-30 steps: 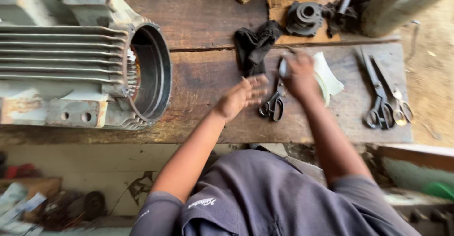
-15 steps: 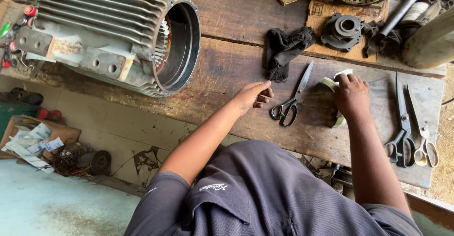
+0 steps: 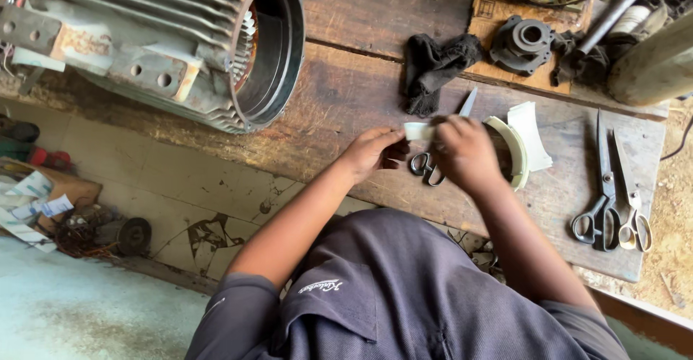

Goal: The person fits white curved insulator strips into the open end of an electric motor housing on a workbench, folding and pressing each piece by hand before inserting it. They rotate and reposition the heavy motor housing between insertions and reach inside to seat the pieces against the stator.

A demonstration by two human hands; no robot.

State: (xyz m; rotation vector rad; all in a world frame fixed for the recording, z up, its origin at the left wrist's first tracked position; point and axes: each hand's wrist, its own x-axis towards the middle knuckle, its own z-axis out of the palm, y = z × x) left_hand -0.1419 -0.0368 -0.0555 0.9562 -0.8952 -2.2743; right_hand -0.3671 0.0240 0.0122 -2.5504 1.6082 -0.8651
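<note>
White paper strip (image 3: 416,130) held between two hands over a wooden bench (image 3: 346,107)

Left hand (image 3: 372,152) pinches one end of the strip with its fingertips; right hand (image 3: 463,152) is closed on the other end; small scissors (image 3: 433,159) lie on the bench just under the hands; curved white paper pieces (image 3: 523,143) sit just beside the right hand; two more scissors (image 3: 613,194) lie well apart; a big grey motor shell (image 3: 166,35) and a black rag (image 3: 433,67) rest farther back.

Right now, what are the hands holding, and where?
Both hold one small white strip: left hand pinches its left end, right hand its right end, above the scissors.
</note>
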